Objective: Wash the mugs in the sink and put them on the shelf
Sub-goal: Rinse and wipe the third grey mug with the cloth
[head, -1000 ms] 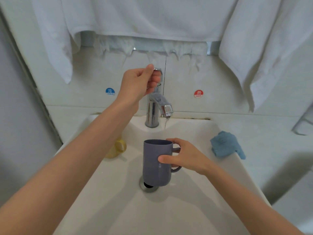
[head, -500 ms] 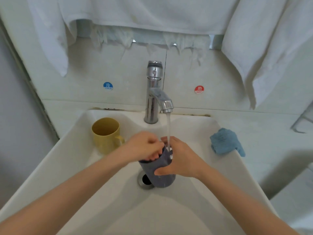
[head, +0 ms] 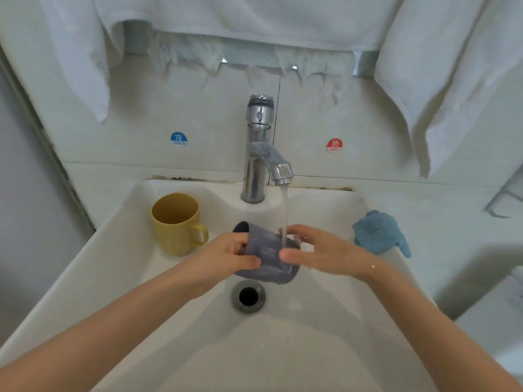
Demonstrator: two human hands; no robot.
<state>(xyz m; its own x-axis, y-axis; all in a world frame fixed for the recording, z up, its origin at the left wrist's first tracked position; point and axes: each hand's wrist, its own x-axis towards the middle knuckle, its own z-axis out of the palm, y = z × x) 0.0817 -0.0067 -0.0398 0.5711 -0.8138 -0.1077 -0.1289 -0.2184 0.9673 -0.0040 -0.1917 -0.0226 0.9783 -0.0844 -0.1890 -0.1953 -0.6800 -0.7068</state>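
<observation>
grey mug (head: 266,247) between left hand (head: 226,254), right hand (head: 325,254)

Pale tiled wall (head: 198,114), white towels (head: 254,18) hanging above, blue cold sticker (head: 179,139), red hot sticker (head: 334,145), soft even light

My bare, slim left forearm (head: 113,321) shows uncovered along all its visible length, and my bare right forearm (head: 424,321) looks the same. My left hand (head: 226,256) and my right hand (head: 325,253) are uncovered too, with slender fingers. One small bright wet glint (head: 373,266) sits on my right wrist. My fingernails are too blurred to make out.
</observation>
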